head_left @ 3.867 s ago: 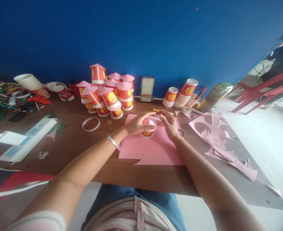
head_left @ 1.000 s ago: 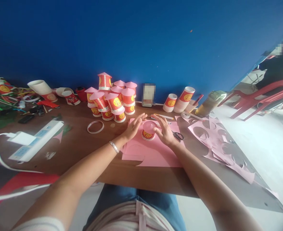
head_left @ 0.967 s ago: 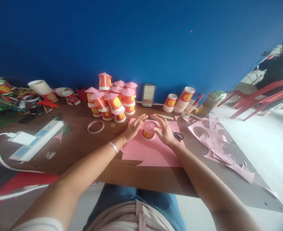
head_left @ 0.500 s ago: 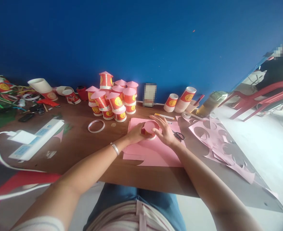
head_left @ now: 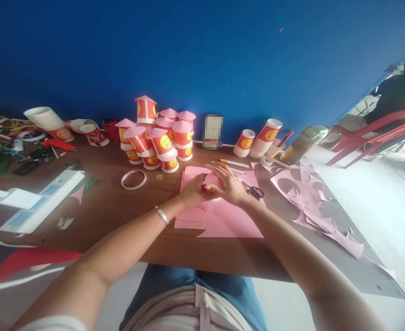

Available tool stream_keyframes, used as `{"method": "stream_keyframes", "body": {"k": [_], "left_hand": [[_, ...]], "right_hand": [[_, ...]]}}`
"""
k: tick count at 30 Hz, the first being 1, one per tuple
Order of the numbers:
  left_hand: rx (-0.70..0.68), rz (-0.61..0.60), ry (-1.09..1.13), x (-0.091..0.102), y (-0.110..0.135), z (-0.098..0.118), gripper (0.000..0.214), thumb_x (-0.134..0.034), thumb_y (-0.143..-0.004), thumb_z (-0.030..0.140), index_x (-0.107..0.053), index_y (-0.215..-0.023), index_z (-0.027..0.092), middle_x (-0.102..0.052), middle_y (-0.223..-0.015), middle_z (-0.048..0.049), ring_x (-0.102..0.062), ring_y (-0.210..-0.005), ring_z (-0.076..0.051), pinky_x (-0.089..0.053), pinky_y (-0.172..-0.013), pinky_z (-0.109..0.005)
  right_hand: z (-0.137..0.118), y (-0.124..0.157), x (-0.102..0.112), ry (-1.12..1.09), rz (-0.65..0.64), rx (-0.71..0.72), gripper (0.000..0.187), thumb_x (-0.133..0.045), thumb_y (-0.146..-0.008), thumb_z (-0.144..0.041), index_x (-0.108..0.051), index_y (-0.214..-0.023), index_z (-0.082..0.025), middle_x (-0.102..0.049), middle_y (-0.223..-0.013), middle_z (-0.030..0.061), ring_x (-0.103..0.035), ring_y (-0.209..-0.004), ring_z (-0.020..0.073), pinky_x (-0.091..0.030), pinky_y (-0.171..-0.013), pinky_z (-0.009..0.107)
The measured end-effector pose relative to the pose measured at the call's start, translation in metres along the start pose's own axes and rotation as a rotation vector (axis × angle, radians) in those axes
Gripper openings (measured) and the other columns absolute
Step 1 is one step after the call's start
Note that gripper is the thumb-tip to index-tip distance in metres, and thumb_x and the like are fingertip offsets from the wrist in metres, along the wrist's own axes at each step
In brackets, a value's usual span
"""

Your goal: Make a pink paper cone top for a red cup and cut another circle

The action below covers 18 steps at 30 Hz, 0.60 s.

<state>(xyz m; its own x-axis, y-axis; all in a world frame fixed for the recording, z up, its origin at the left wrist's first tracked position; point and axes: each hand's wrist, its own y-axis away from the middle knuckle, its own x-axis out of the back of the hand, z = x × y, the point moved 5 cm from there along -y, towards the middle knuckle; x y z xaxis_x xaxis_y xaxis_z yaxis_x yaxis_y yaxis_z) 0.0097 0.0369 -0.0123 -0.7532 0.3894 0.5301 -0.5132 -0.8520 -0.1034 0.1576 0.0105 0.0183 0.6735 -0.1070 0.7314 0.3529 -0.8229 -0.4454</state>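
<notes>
My left hand (head_left: 194,191) is wrapped round the side of a red paper cup (head_left: 216,198), which is mostly hidden by my fingers. A pink paper top (head_left: 213,179) covers the cup. Over it lies my right hand (head_left: 228,184), its thumb at the near edge and its fingers along the far side, closed on the pink paper. Under both hands are sheets of pink paper (head_left: 233,220). Black-handled scissors (head_left: 255,191) rest just right of my right hand, and a yellow-and-white pen (head_left: 235,163) lies beyond it.
Several red cups with pink cone tops (head_left: 161,142) are stacked at the back left. A tape ring (head_left: 133,179) and a power strip (head_left: 44,202) lie left. Cut pink scraps (head_left: 312,197), a roll of tape (head_left: 266,161) and a bottle (head_left: 302,145) are right. A phone-like object (head_left: 212,132) leans on the wall.
My right hand has moved left and in over the pink top, its fingers now covering more of it. The left hand keeps its hold on the cup. The view has shifted slightly.
</notes>
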Motion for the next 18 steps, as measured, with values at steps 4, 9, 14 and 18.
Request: {"method": "stream_keyframes", "body": {"k": [4, 9, 14, 18], "left_hand": [[-0.04, 0.002, -0.039, 0.0, -0.001, 0.0, 0.055, -0.085, -0.071, 0.048, -0.065, -0.113, 0.018, -0.074, -0.115, -0.0147, -0.071, -0.108, -0.037, -0.059, -0.088, -0.048], [-0.027, -0.014, -0.015, 0.002, 0.001, 0.004, 0.057, -0.086, -0.072, 0.048, -0.066, -0.116, 0.019, -0.074, -0.115, -0.013, -0.072, -0.103, -0.034, -0.059, -0.082, -0.044], [-0.051, 0.041, 0.037, 0.007, 0.004, 0.011, 0.057, -0.087, -0.075, 0.046, -0.067, -0.122, 0.019, -0.074, -0.12, -0.011, -0.071, -0.108, -0.031, -0.057, -0.092, -0.044], [-0.108, 0.196, -0.002, 0.011, 0.003, 0.004, 0.059, -0.09, -0.073, 0.046, -0.067, -0.12, 0.018, -0.071, -0.122, -0.0125, -0.067, -0.116, -0.032, -0.055, -0.1, -0.048]], "right_hand": [[0.003, -0.001, -0.005, -0.013, -0.015, -0.025, 0.071, -0.055, -0.098, -0.073, -0.059, -0.151, -0.026, -0.064, -0.149, 0.0164, -0.053, -0.146, 0.0371, -0.045, -0.119, 0.065], [0.001, 0.002, 0.0, -0.047, 0.014, -0.009, 0.073, -0.053, -0.099, -0.073, -0.055, -0.154, -0.024, -0.061, -0.153, 0.017, -0.052, -0.146, 0.0366, -0.044, -0.12, 0.064], [0.015, 0.018, 0.016, -0.064, 0.162, -0.103, 0.064, -0.048, -0.104, -0.068, -0.054, -0.153, -0.027, -0.064, -0.149, 0.0129, -0.054, -0.143, 0.0333, -0.049, -0.117, 0.059], [0.028, 0.033, 0.016, 0.007, 0.242, -0.151, 0.062, -0.046, -0.105, -0.066, -0.056, -0.151, -0.025, -0.066, -0.146, 0.0145, -0.059, -0.136, 0.0342, -0.05, -0.114, 0.061]]}}
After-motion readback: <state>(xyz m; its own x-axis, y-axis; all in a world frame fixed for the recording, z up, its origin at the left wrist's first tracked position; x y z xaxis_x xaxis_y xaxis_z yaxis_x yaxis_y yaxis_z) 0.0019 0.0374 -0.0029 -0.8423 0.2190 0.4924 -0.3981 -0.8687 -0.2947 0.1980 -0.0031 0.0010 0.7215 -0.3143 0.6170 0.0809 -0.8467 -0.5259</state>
